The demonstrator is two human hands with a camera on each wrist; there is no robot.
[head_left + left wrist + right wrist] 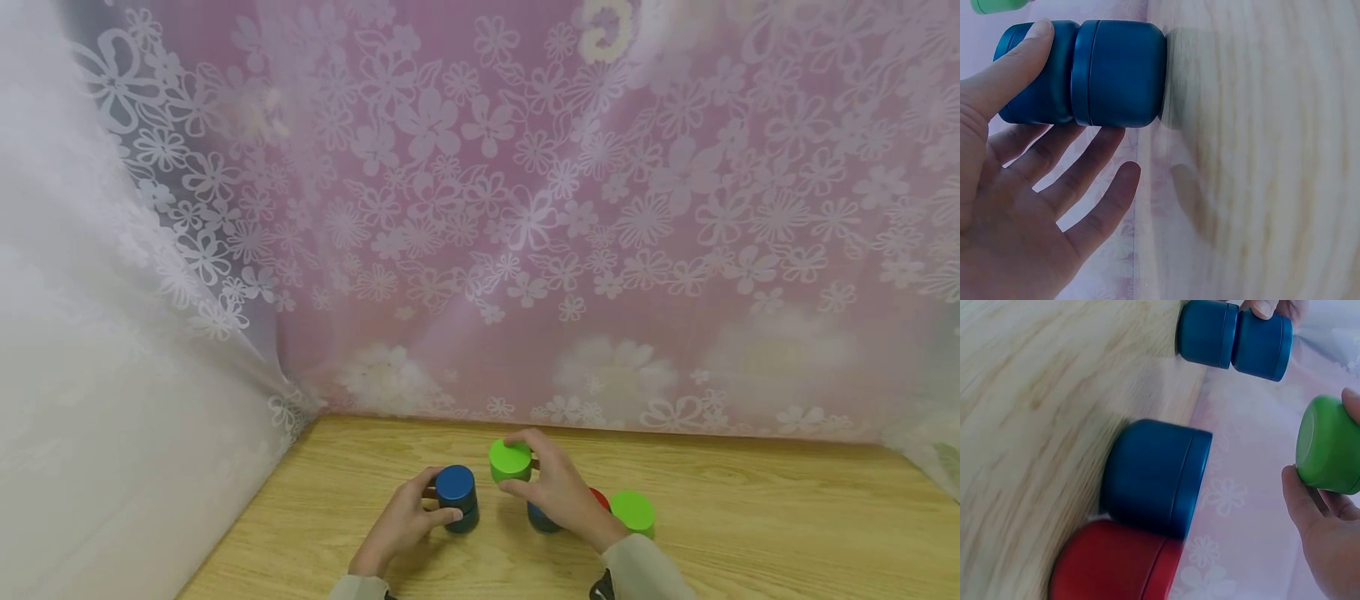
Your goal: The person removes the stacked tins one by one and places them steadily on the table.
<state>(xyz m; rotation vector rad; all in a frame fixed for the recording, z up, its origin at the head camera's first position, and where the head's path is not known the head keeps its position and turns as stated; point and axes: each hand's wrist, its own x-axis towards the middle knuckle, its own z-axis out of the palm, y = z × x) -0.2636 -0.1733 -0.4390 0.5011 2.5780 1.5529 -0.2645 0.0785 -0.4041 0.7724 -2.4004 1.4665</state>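
Observation:
Two small blue lidded jars stand stacked on the wooden table. My left hand [401, 523] grips the upper blue jar [1057, 78], with the thumb on one side and fingers on the other. Its fingers also reach behind the lower blue jar [1125, 75], which rests on the table. To the right of the stack, my right hand [561, 490] holds a green jar [510, 463] above the table, between thumb and fingers. Below that hand a third blue jar [1154, 475] stands beside a red jar [1110, 562]. In the head view, the right hand and forearm partly cover both.
A second green jar [633, 512] stands to the right of the red one, near the right sleeve [645, 567]. Behind the wooden table [787, 517] hangs a pink flowered curtain [525, 250]. Pale cloth [112, 400] hangs along the left side.

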